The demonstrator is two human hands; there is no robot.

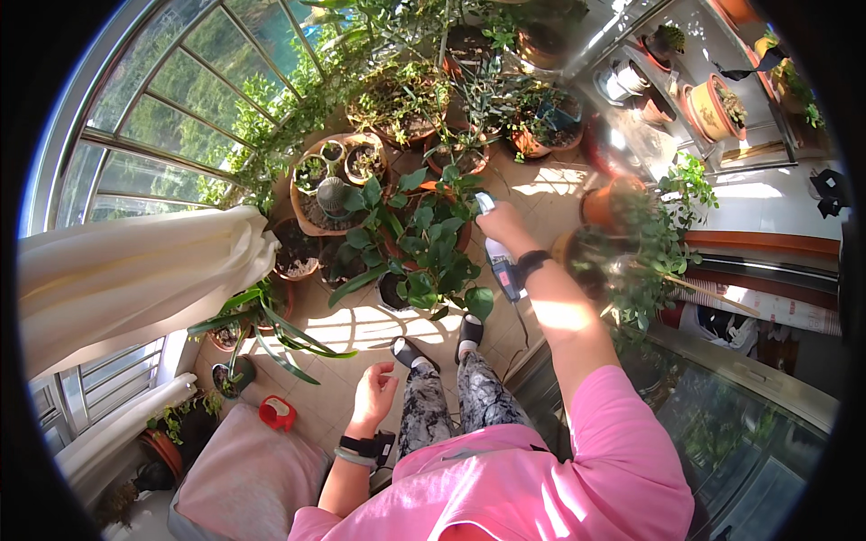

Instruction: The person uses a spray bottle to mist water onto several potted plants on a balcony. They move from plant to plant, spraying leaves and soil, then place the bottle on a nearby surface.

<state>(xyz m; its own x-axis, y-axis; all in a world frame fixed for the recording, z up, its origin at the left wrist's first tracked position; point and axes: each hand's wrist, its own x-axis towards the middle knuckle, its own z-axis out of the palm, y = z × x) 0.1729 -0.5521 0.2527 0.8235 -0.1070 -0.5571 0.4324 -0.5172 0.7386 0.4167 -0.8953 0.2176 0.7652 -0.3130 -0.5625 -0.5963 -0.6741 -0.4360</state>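
My right hand [499,220] is closed around the neck of a white spray bottle [497,249]. Its white spray head [484,201] sticks out above my fingers, beside the broad green leaves of a potted plant [433,237]. A strapped wrist device [504,276] with a hanging cable partly covers the bottle's lower end. My left hand [374,395] hangs in front of my body with loosely bent fingers and nothing in it. Down and to its left, a red plastic object [277,413] rests at the edge of a cloth-covered seat or box [250,466].
A wide clay bowl [308,216] holds a round cactus [331,195] and small pots. More planters [399,108] crowd the far end. Tied curtains [142,277] hang at the barred window on the left. Trailing foliage [643,270] and shelved pots [714,108] line the right.
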